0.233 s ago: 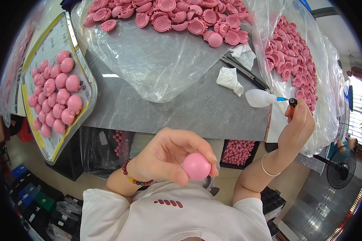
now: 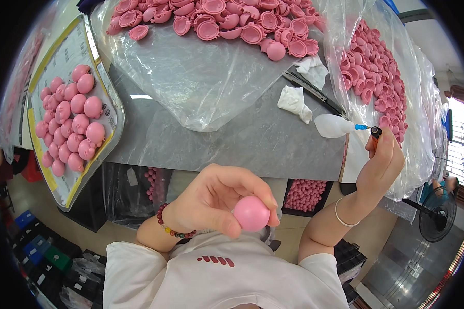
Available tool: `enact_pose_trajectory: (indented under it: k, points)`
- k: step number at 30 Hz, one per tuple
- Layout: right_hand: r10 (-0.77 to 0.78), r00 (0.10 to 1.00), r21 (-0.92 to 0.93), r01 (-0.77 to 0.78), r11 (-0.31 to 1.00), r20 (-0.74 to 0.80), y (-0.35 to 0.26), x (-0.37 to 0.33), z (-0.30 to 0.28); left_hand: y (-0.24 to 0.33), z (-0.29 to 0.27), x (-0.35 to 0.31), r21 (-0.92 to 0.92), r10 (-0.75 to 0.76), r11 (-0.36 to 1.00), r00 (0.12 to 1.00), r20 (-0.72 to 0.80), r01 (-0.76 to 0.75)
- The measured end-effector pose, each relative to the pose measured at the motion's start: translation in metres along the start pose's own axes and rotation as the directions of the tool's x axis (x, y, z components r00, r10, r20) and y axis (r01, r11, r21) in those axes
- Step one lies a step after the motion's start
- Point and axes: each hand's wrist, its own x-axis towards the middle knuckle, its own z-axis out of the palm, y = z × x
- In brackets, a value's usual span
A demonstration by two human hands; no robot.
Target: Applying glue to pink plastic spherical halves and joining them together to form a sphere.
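Note:
My left hand [image 2: 224, 201] is closed around a smooth pink ball [image 2: 251, 213], held in front of my chest between thumb and fingers. Out to the right, my right hand [image 2: 385, 152] pinches a small black and orange piece [image 2: 376, 133] with a round black end; its exact kind does not show. Just beside that piece is the blue needle tip of a white squeeze bottle [image 2: 331, 126], which lies on its side near the grey table's right edge. Whether needle and piece touch, I cannot tell.
At left, a tray [image 2: 119, 121] carries several joined pink balls. Pink half shells [image 2: 252, 33] lie on clear plastic at the back, with another heap [image 2: 379, 77] at right. Crumpled white tissue [image 2: 294, 103] and a black utility knife [image 2: 314, 92] rest on the grey table [image 2: 211, 149].

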Motion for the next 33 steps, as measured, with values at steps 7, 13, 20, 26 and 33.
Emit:
enact_pose_trajectory:
  k: [7, 13, 20, 26, 33]
  points:
    - [0.011, 1.0, 0.014, -0.01, 1.0, -0.01, -0.001, 0.0, 0.001, 0.0, 0.003, -0.001, 0.038, -0.003, 0.999, 0.997, -0.08, 0.006]
    - [-0.004, 1.0, 0.003, 0.004, 1.0, 0.006, 0.002, -0.001, 0.001, -0.001, 0.003, -0.001, 0.036, 0.005, 0.999, 0.997, -0.079, -0.002]
    - [-0.008, 1.0, 0.028, 0.009, 1.0, -0.004, 0.002, -0.002, 0.001, -0.001, 0.002, -0.001, 0.039, 0.003, 0.999, 0.997, -0.071, 0.0]
    - [0.14, 0.98, -0.312, -0.089, 0.946, 0.144, 0.028, -0.019, 0.002, 0.003, 0.001, -0.004, 0.057, 0.014, 0.998, 0.998, -0.063, -0.011]
    - [-0.111, 0.993, -0.3, 0.116, 0.947, 0.032, 0.02, -0.031, 0.012, 0.006, 0.005, -0.005, 0.077, 0.008, 0.997, 0.997, -0.079, -0.002]
